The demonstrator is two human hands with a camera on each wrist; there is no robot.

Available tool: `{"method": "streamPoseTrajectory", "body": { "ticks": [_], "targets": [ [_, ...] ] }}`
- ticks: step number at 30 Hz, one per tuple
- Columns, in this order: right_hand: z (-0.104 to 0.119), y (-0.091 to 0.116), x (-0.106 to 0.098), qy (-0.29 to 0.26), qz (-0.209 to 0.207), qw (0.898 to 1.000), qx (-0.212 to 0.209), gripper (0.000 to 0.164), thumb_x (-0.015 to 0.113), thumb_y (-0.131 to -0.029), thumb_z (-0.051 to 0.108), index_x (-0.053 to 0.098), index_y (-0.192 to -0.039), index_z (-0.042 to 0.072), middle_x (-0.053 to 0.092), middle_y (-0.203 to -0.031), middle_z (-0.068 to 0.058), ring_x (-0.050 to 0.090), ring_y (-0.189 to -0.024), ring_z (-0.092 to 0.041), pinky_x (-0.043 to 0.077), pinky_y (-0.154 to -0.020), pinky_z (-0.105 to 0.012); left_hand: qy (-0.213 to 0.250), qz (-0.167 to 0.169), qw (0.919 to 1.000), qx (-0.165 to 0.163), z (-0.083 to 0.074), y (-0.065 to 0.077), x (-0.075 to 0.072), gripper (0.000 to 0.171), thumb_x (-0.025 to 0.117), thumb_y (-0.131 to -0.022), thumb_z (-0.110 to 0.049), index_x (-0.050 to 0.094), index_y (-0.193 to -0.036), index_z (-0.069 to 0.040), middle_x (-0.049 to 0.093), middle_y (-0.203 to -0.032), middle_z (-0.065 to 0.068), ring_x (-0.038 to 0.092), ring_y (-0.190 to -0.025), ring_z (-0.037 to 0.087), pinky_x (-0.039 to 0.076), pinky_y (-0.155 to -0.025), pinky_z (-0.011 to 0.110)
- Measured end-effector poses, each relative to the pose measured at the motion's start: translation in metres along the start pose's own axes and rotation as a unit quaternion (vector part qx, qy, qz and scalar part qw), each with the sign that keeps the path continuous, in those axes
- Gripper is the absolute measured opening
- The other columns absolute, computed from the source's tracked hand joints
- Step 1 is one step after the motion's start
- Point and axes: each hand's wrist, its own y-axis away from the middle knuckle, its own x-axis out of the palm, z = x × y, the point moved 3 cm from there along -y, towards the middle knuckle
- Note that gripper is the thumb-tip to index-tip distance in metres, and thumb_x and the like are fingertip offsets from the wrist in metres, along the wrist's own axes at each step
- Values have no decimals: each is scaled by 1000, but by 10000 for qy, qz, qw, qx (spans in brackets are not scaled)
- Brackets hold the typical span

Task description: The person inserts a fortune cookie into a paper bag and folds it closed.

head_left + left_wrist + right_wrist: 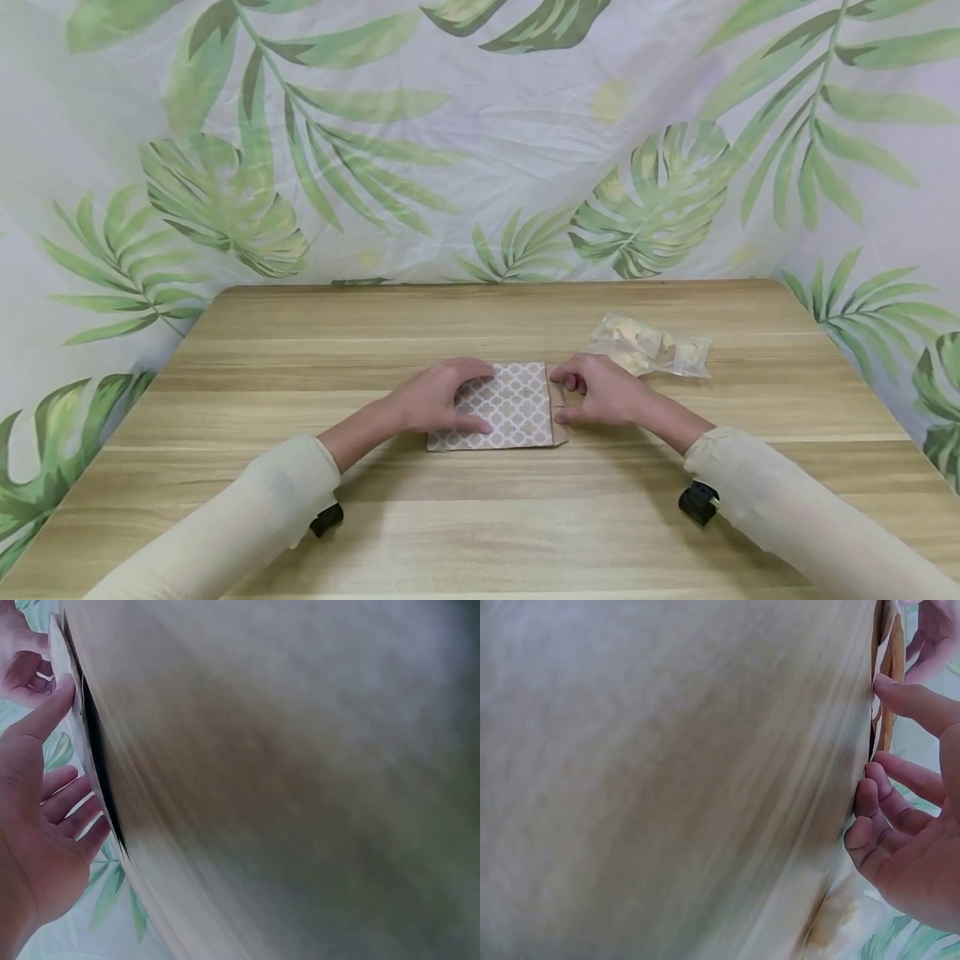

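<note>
A flat cardboard box, white and tan with a lattice print, lies on the wooden table. Plain brown cardboard flaps stick out from its right end. My left hand rests over the box's left part, thumb toward the near side and fingers toward the far side, spread apart. In the left wrist view its fingers look fairly straight. At the flaps is my right hand, thumb and index finger touching them at separate spots, the other fingers bent. The right wrist view shows the thumb against the flap edge.
Behind the right hand lie clear plastic bags with pale yellowish pieces inside. The wooden table ends at a leaf-print cloth at the back. A black wrist device hangs under the right sleeve, another under the left.
</note>
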Motion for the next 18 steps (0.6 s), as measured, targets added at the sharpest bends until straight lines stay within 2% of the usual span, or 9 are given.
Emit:
{"method": "streamPoseTrajectory", "body": {
  "ticks": [7, 12, 15, 18],
  "targets": [
    [0, 0, -1, -14, 25, 10000, 32, 48, 90, -78, 17, 72, -117, -6, 58, -85, -2, 51, -76, -15, 45, -69, -26, 35, -101, 9998, -188, -1, -2, -1, 82, 92, -78, -34, 58, -143, 1, 59, -144, 19, 53, -136, 37, 41, -117, 49],
    [1, -1, -1, -32, 38, 10000, 83, 49, 90, -78, 17, 72, -117, -6, 58, -85, -2, 51, -76, -15, 45, -69, -26, -60, -79, 9995, -300, -3, -2, -1, 79, 92, -78, -34, 59, -143, -2, 59, -141, 19, 57, -128, 35, 48, -110, 48],
    [0, -1, -1, -32, 43, 9999, 102, 49, 91, -78, 17, 72, -117, -6, 59, -85, -2, 52, -77, -15, 46, -69, -26, -77, -57, 9997, -233, -3, -3, -2, 79, 93, -78, -34, 60, -142, -1, 62, -138, 18, 58, -126, 34, 49, -110, 46],
    [0, -1, -1, -30, 52, 9999, 101, 49, 91, -78, 18, 72, -117, -6, 59, -85, -2, 52, -77, -15, 46, -69, -26, -58, -17, 9999, -107, -3, -6, -3, 82, 94, -75, -36, 60, -141, 1, 62, -139, 18, 56, -131, 35, 45, -114, 47]
  ]
}}
